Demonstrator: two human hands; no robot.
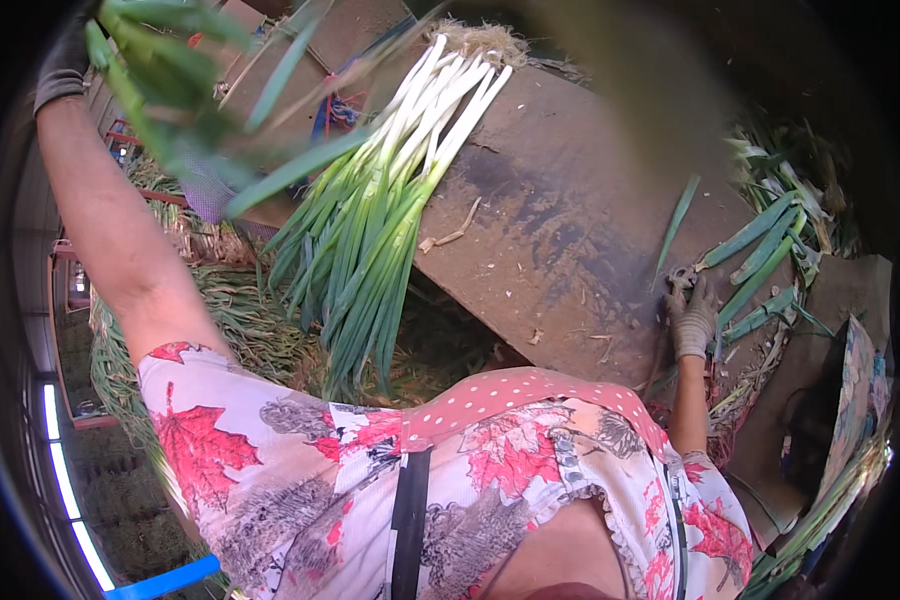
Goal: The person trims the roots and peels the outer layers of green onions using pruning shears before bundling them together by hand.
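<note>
At the upper left my left hand (65,62), in a dark glove with a pale cuff, reaches far out. Blurred green onion leaves (175,65) rise beside it, close to the camera; the hand seems closed on them, though its fingers are mostly hidden. My right hand (692,318), in a pale dirty glove, rests low at the board's right side. Its fingers are curled round a small grey metal piece (681,277), whose kind is unclear. A bunch of green onions (400,180) lies between my hands, white stems and roots at the far end, leaves hanging off the near edge.
The brown board (560,190) is smeared with dirt and bears a dry peel strip (452,228) and a loose leaf (677,222). Leaf scraps (775,235) pile up on the right. More onions (240,320) lie below at left. A blurred shape hangs over the board's far side.
</note>
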